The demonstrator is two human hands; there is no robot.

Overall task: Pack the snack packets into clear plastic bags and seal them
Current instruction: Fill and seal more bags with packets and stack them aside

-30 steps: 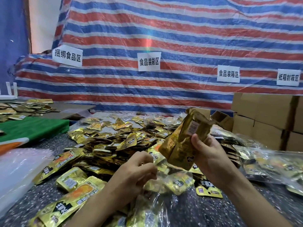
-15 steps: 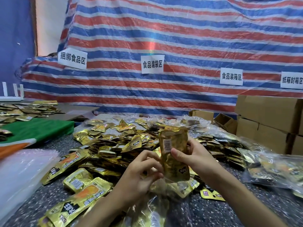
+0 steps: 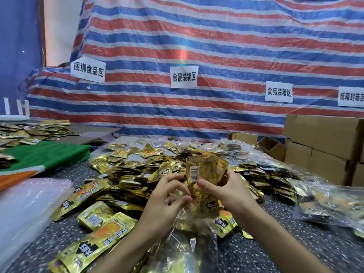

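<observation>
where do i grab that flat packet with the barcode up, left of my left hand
Probably pinch the barcode packet by its left sealed edge, coming from the left. It lies flat, that edge sits over bare table, and other packets crowd its right and near sides.

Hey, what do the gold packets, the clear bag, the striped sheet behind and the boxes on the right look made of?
Gold packets: likely metallised plastic film, glossy; they glint and crinkle. Clear bag: thin see-through plastic, shiny, wrinkled. Striped sheet: probably woven plastic tarpaulin, creased, slight sheen. Boxes: brown cardboard, matte, with folded flaps.
</observation>
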